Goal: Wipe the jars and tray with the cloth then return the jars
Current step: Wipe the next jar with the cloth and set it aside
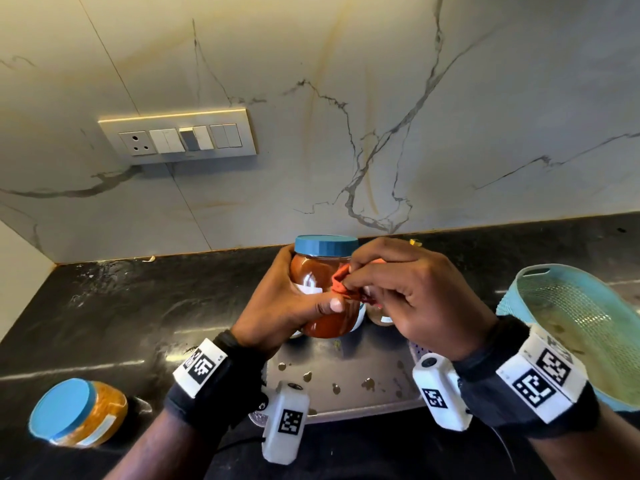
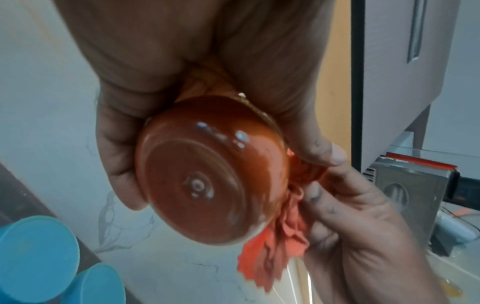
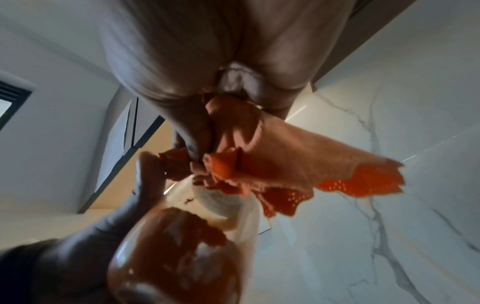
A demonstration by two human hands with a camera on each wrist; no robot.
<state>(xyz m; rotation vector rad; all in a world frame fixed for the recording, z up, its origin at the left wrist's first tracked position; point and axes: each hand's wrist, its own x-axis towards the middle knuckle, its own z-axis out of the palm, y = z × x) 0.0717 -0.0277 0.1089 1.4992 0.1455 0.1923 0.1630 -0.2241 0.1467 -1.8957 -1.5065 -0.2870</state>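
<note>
My left hand [image 1: 294,299] grips a jar of red-brown paste [image 1: 320,282] with a blue lid, lifted above the tray; its round base [image 2: 207,185] faces the left wrist camera. My right hand [image 1: 388,289] pinches a bunched orange cloth [image 1: 343,284] against the jar's right side. The cloth [image 3: 285,162] hangs from my fingers in the right wrist view, beside the jar [image 3: 176,253]. The steel tray [image 1: 349,379] lies under my hands, spotted with drips. A second jar [image 1: 83,414] of yellow paste with a blue lid stands on the counter at lower left.
Another small jar [image 1: 379,315] stands partly hidden behind my right hand. A teal mesh basket [image 1: 581,327] sits at the right edge. The black counter [image 1: 138,306] meets a marble wall with a switch panel [image 1: 180,136]. Two blue lids [image 2: 39,257] show in the left wrist view.
</note>
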